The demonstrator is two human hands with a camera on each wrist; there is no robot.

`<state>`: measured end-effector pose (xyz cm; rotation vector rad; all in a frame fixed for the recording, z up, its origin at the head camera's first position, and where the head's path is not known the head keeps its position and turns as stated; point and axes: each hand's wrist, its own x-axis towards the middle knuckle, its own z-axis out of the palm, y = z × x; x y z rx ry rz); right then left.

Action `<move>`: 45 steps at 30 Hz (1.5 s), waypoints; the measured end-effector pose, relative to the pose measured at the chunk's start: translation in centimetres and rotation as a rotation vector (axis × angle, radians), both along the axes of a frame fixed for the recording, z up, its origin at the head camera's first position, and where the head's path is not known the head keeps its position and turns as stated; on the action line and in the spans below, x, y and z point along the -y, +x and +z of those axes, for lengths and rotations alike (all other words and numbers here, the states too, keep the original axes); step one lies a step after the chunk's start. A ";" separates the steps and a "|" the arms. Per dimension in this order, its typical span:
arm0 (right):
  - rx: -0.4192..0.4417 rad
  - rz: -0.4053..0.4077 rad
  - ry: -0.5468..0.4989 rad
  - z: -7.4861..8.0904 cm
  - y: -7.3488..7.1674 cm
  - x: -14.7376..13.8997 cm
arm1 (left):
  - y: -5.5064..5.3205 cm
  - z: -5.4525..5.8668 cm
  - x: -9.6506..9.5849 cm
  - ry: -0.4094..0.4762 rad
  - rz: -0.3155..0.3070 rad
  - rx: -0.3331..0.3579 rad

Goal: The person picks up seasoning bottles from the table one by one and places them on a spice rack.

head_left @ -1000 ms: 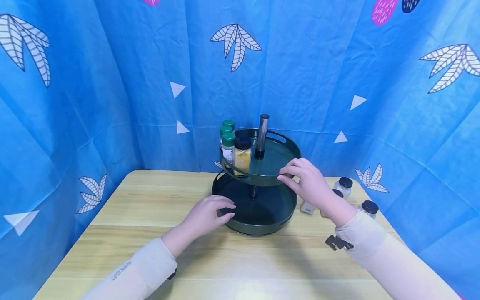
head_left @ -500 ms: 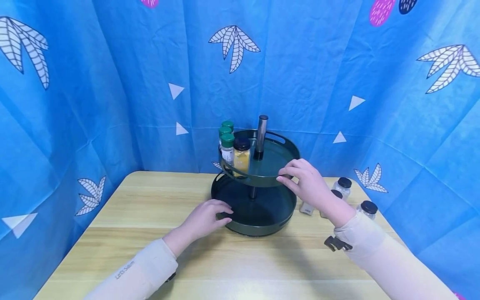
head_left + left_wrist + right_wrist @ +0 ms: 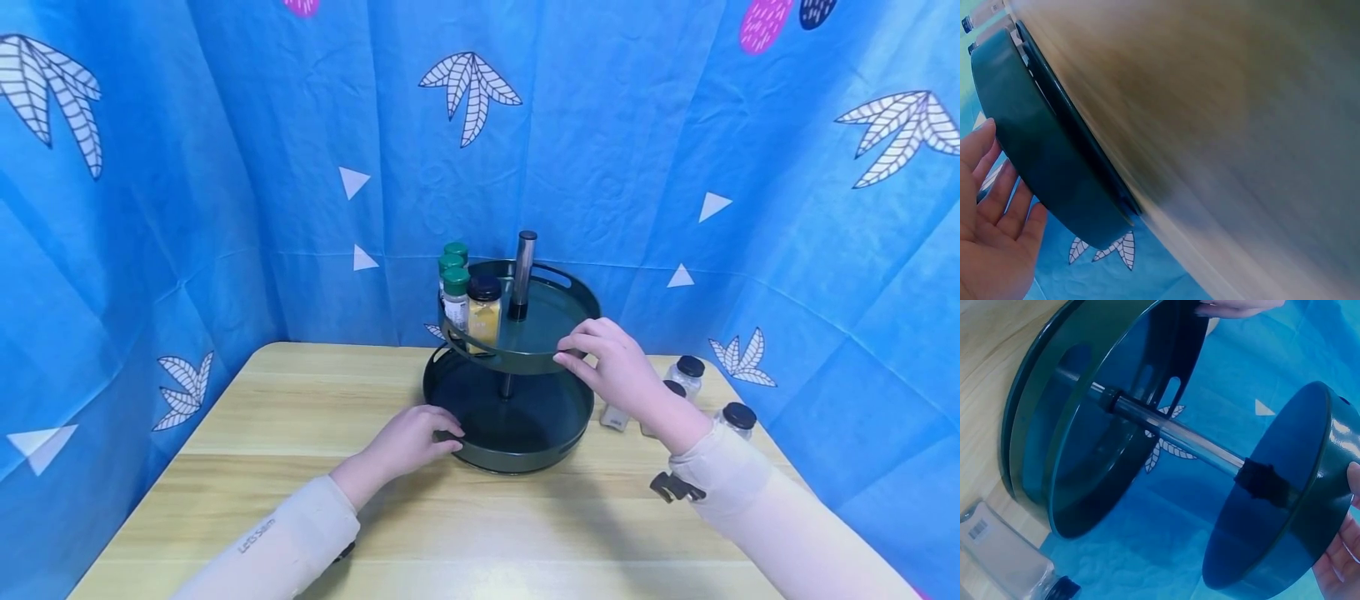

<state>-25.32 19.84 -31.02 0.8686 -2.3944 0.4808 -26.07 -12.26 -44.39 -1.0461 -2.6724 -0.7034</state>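
Observation:
A dark green two-tier turntable [image 3: 517, 460] stands on the wooden table, its round trays joined by a metal post [image 3: 525, 271]. My left hand [image 3: 408, 442] holds the near-left rim of the lower tray [image 3: 1047, 131], thumb on one side and fingers on the other. With thumb and fingertips, my right hand [image 3: 611, 367] pinches the near-right rim of the upper tray [image 3: 1310, 537]. On the upper tray's left side stand several spice bottles: green-capped ones [image 3: 455, 304] and a yellow jar [image 3: 484, 321] with a black cap.
Several clear jars with black caps [image 3: 738, 417] are on the table at right, partly hidden by my right arm. One clear bottle [image 3: 1007, 547] lies near the lower tray. A blue patterned curtain [image 3: 465, 192] closes off the back and sides.
My left hand has moved slightly down and left, onto the lower tray's rim. The right hand stays at the upper rim, and the bottles have not visibly shifted.

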 end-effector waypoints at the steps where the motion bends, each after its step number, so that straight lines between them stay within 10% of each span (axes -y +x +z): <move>1: -0.001 -0.002 -0.001 0.0 0.0 0.0 | 0.0 0.0 0.0 -0.001 0.000 0.005; 45: 0.043 0.000 -0.126 -0.4 0.3 -0.1 | -0.1 0.2 -1.2 0.026 0.148 0.098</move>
